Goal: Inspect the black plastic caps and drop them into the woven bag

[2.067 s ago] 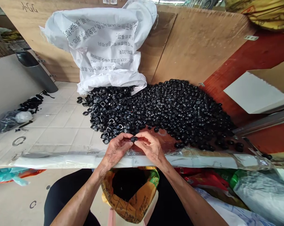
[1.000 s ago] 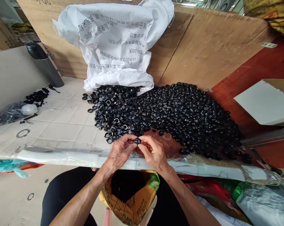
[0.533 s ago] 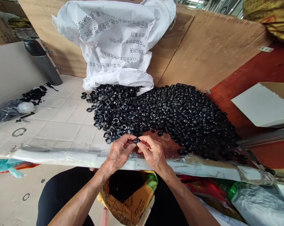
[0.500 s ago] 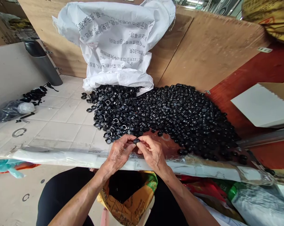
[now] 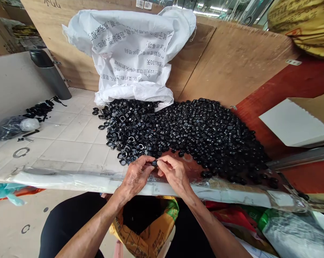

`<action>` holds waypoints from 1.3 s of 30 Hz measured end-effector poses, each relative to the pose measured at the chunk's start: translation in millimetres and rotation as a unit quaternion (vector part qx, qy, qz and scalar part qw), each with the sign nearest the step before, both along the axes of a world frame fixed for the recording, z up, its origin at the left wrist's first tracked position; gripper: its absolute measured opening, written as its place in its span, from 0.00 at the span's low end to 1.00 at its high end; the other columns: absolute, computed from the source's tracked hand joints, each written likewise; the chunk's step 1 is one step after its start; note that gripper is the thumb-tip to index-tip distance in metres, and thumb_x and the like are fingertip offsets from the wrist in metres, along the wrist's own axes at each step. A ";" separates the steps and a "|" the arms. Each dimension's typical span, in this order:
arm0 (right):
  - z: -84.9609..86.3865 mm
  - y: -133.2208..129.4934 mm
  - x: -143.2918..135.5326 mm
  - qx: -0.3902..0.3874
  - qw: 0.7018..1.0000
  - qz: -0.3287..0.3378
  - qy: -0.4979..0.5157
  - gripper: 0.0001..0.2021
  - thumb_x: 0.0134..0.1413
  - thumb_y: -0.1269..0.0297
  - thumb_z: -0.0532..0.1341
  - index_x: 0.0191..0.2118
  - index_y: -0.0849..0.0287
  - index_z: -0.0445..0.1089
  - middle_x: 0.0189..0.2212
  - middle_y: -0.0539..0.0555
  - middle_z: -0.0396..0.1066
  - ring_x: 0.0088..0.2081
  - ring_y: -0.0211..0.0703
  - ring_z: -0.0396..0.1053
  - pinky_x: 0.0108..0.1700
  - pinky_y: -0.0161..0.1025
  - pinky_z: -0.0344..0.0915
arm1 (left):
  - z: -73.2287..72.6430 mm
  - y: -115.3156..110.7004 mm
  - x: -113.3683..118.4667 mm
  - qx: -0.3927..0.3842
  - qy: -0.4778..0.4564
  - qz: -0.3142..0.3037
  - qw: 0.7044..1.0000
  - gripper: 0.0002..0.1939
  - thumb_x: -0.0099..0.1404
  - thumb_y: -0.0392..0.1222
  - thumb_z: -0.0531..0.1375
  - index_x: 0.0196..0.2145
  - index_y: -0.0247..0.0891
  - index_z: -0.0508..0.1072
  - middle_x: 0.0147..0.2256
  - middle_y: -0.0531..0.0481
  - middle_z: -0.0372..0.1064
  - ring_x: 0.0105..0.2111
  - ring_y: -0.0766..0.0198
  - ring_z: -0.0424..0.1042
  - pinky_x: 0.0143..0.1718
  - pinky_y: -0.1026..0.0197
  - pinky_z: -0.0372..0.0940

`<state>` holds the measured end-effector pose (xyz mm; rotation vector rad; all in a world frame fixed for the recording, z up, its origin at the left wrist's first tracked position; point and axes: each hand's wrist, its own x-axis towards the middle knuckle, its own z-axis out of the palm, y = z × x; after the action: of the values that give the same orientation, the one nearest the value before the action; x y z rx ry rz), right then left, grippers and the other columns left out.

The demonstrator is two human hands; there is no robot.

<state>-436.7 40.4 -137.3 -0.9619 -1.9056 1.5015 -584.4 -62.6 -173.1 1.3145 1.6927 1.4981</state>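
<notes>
Head view: left hand (image 5: 136, 175) and right hand (image 5: 174, 173) meet at the near edge of the tabletop (image 5: 70, 143), fingertips of both pressed together around one small black part (image 5: 154, 163). Thumb and forefinger of each hand pinch it from opposite sides; the other fingers are curled in. The part sits just in front of the black parts pile (image 5: 194, 132), at the pile's near-left edge.

Change from the earlier frames: very little. Same two-handed pinch, same spot next to the pile. The hands have dropped slightly and closed in tighter, so less of the part shows between the fingertips. Judged from that, the pressing or fitting of this one piece is ongoing, not finished, and nothing has been let go.

Behind the pile, a white printed sack (image 5: 135, 57) lies open with parts spilling from its mouth. Far left of the pile: a smaller scatter of black pieces (image 5: 39, 109). Below the pile, under the table edge between the person's arms, an open yellow bag (image 5: 148, 233).
</notes>
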 end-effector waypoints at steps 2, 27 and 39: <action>-1.5 1.5 0.4 0.005 1.000 0.002 0.016 0.14 0.56 0.49 0.67 0.36 0.56 0.78 0.27 0.53 0.77 0.29 0.47 0.77 0.35 0.41 0.76 | 1.0 0.1 0.2 -0.007 -0.012 -0.001 1.000 0.12 0.71 0.38 0.61 0.51 0.41 0.78 0.43 0.49 0.81 0.39 0.61 0.80 0.43 0.59 0.74; -10.7 -2.1 -1.8 0.175 0.980 0.045 0.082 0.07 0.64 0.64 0.64 0.44 0.52 0.79 0.48 0.58 0.80 0.50 0.51 0.79 0.53 0.47 0.76 | 7.7 1.0 0.0 -0.039 -0.314 -0.023 0.948 0.20 0.61 0.48 0.71 0.48 0.37 0.76 0.32 0.50 0.78 0.34 0.60 0.79 0.39 0.59 0.73; -13.7 -10.4 -4.2 0.177 0.984 -0.029 -0.020 0.14 0.70 0.53 0.59 0.51 0.55 0.73 0.32 0.54 0.78 0.28 0.45 0.76 0.34 0.41 0.75 | 3.0 -3.6 3.7 0.015 -0.104 -0.019 0.994 0.11 0.72 0.42 0.61 0.49 0.39 0.78 0.48 0.44 0.79 0.43 0.59 0.80 0.47 0.57 0.75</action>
<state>-440.8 30.0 -151.1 -0.8784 -2.0633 1.0676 -580.7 -66.1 -170.1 1.1551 1.5115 1.5851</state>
